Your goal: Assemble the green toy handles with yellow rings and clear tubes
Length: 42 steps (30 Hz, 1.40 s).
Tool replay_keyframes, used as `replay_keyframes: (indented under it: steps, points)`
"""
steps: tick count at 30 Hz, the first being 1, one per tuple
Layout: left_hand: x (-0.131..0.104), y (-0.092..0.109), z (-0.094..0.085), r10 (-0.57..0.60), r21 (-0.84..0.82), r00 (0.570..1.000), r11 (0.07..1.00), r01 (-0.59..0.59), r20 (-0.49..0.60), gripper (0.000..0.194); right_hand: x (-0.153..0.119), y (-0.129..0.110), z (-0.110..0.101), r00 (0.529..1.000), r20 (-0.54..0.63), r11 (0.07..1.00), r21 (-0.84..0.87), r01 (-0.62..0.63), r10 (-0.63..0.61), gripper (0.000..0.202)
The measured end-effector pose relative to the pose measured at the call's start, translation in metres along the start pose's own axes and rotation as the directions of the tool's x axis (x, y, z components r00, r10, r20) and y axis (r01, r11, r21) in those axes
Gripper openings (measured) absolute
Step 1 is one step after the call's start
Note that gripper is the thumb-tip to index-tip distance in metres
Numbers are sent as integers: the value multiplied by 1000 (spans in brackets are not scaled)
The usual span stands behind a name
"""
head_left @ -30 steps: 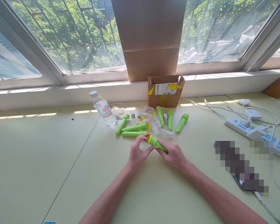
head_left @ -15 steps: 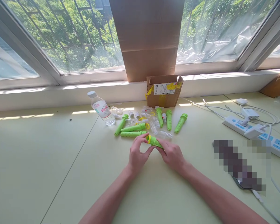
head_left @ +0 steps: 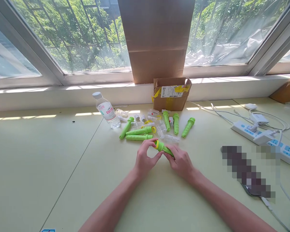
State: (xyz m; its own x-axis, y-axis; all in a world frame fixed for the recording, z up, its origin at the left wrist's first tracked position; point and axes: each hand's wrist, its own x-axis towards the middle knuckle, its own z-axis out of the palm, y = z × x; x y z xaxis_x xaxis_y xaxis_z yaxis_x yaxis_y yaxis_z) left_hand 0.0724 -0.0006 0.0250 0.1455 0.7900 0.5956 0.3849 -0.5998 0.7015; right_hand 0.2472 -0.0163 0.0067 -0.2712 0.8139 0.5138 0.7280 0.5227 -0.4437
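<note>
A green plastic tube with a threaded end (head_left: 161, 147) is held between my two hands above the table. My right hand (head_left: 181, 160) is closed round its narrower body. At the threaded end sits a yellow ring (head_left: 157, 144), and my left hand (head_left: 145, 158) pinches it there with curved fingers, its thumb below near the thread. Just beyond lie more green tubes (head_left: 138, 137), several clear plastic tubes (head_left: 172, 138), loose yellow rings (head_left: 153, 129) and small white-and-grey pieces (head_left: 137, 117).
A water bottle (head_left: 107, 111) stands behind the parts on the left. An opened cardboard box (head_left: 170, 102) rests against the window ledge. On the right are a power strip (head_left: 268, 138) with chargers and cables, and a blurred-out device (head_left: 250, 190) on a cable.
Both hands have shifted slightly right with the green tube, whose threaded end and yellow ring stay at my left fingers. The whole view has also moved a little. The loose parts lie as before.
</note>
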Motion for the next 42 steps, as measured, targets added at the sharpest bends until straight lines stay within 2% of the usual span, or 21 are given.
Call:
replay_keyframes:
  steps: [7,11,14,19,22,27,34,42]
  points:
    - [-1,5,2,-21,20,999,1000,22,-33,28,-1,-1,-1,999,-17,998,-42,50,-50,22]
    - [-1,4,1,-28,2,999,1000,28,16,27,-3,-1,0,999,-10,997,-60,53,-53,25]
    - [-1,3,0,-55,-8,997,998,56,62,25,-3,0,0,1000,-3,1000,-19,15,-15,26]
    - [-3,3,-1,-121,14,989,993,120,81,24,0,1,-5,998,37,992,107,-63,59,27]
    - [-3,2,-1,-130,20,988,991,129,80,24,1,3,-5,998,51,990,134,-34,28,34]
    - [-1,1,-2,-122,9,990,993,122,77,24,-1,5,-3,1000,-23,995,99,11,-9,16]
    - [1,1,-5,-107,-15,981,994,111,162,22,0,6,-7,990,-137,999,37,-20,25,17]
    - [-3,0,-3,-77,19,988,997,76,134,24,1,9,-7,999,-27,982,185,-34,40,22]
